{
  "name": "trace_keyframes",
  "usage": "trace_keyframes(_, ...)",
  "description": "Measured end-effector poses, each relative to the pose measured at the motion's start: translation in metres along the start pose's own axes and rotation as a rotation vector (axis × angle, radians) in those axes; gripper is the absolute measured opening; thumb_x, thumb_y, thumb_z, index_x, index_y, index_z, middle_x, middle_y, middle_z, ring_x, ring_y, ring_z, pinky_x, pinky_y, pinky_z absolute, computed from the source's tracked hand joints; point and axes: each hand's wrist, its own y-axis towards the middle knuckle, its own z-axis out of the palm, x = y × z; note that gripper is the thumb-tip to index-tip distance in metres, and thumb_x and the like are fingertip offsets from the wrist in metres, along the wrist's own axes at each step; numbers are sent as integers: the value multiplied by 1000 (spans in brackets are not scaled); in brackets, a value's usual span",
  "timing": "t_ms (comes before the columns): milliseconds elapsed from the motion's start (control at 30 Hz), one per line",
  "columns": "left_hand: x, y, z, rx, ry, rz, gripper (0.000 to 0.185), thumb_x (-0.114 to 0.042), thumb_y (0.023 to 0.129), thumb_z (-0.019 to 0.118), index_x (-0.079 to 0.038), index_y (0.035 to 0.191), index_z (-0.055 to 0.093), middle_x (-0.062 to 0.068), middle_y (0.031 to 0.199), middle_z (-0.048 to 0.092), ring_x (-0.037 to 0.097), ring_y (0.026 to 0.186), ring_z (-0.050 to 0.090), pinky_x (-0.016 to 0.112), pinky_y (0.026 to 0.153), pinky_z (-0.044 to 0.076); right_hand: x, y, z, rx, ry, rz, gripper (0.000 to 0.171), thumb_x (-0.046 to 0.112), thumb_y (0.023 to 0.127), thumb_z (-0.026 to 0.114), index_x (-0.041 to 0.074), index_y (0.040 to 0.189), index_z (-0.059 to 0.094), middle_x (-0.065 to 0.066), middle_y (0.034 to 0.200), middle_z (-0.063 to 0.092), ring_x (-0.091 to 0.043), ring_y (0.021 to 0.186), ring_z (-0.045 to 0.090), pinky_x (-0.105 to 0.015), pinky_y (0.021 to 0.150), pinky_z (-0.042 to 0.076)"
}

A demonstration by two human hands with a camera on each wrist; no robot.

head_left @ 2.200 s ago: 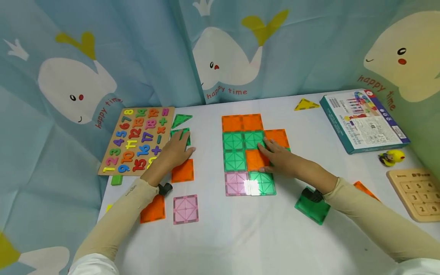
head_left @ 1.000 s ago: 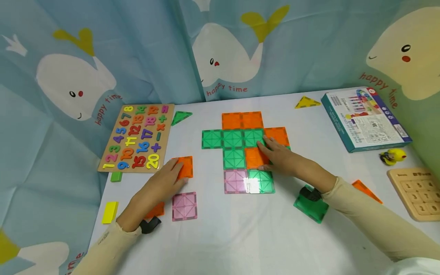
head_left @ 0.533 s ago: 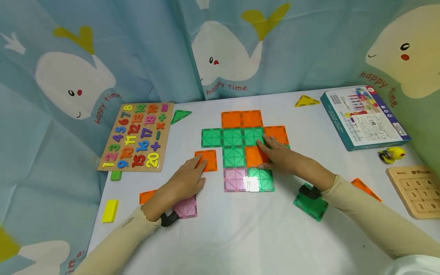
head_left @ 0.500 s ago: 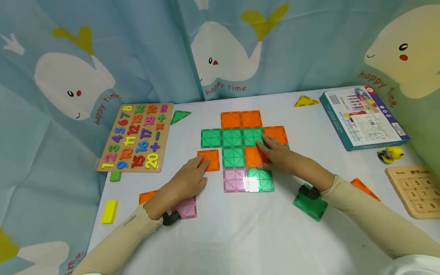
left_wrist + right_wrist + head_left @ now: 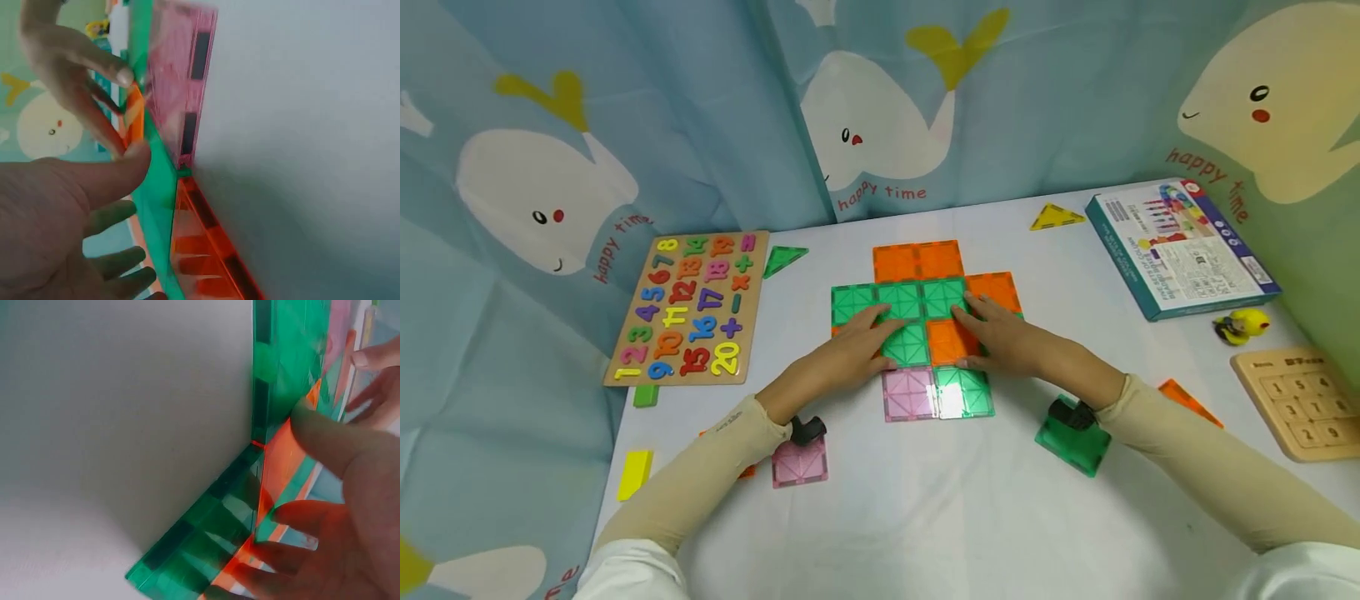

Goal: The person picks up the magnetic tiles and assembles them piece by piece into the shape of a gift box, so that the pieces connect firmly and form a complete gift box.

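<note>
Pressing flat on the tile mat, my left hand lies with straight fingers over its left edge, covering an orange tile that sits just under the mat's leftmost green tile; from the head view only a sliver of that orange shows at my knuckles, so I cannot say for sure whether it has closed flush with the mat; the left wrist view shows the orange edge meeting a green one right beside the pink tile; my fingers hold nothing, they only rest spread on the plastic. My right hand lies open and flat on the mat's right half, fingertips on the central orange square and the green square above it, palm over the mat's right side; it grips nothing either.

To the left of the mat lies the number puzzle board, with a green triangle between the two; near the mat's lower left, beside my left wrist, sits a loose pink tile; near its lower right lies a loose green tile; well to the mat's right stands the toy box, with a yellow triangle between them.
</note>
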Motion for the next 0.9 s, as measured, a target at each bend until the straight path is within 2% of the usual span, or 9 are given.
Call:
trace_keyframes(100,-2,13,-3,63,8,-29,77,-35,103,69,-21,168,30,13,177,10,33,163,15,51,128,28,-8,-2,-5,-16,74,-32,82,37,102,72,-1,164,33,-30,172,16,-54,157,19,-68,119,33)
trace_keyframes(233,-3,18,-5,113,34,-80,83,-36,100,72,-23,169,28,12,178,6,32,164,13,49,128,29,-26,-11,-13,-55,143,-39,68,33,103,71,0,158,46,-29,167,32,-53,150,36,-67,118,36)
trace_keyframes(367,-7,20,-5,121,46,-77,82,-34,100,72,-22,169,29,14,177,7,34,163,13,51,129,27,-47,-24,-22,-115,121,10,60,30,104,70,-4,150,52,-32,157,43,-53,142,44,-68,116,39)
trace_keyframes(467,-9,24,-9,128,82,-81,81,-37,100,73,-24,168,32,13,176,12,35,162,16,52,127,32,-60,-27,-28,-141,116,84,55,29,104,69,-9,143,55,-35,145,50,-52,130,52,-67,111,44)
trace_keyframes(600,-6,39,-19,122,154,-82,82,-43,98,74,-21,166,35,14,171,23,36,157,26,51,123,38,-66,-21,-29,-112,134,224,53,35,105,65,-14,123,57,-32,115,61,-42,100,60,-56,92,55)
trace_keyframes(733,-1,58,-29,76,166,-74,78,-43,100,71,-17,165,37,16,162,31,35,147,34,47,119,44,-60,-12,-24,-47,149,324,51,40,108,58,-10,109,54,-19,87,58,-32,81,57,-41,71,51)
trace_keyframes(800,2,67,-33,55,152,-76,71,-40,103,68,-17,163,40,18,158,34,35,142,35,46,116,45,-56,-8,-22,-14,139,352,51,41,110,54,-9,108,51,-16,83,54,-31,78,55,-38,68,46)
trace_keyframes(900,6,80,-39,28,117,-92,59,-37,106,65,-18,158,47,19,153,37,35,136,36,47,112,45,-52,-2,-23,29,112,391,58,45,111,49,-12,117,50,-20,89,55,-34,83,57,-42,73,49)
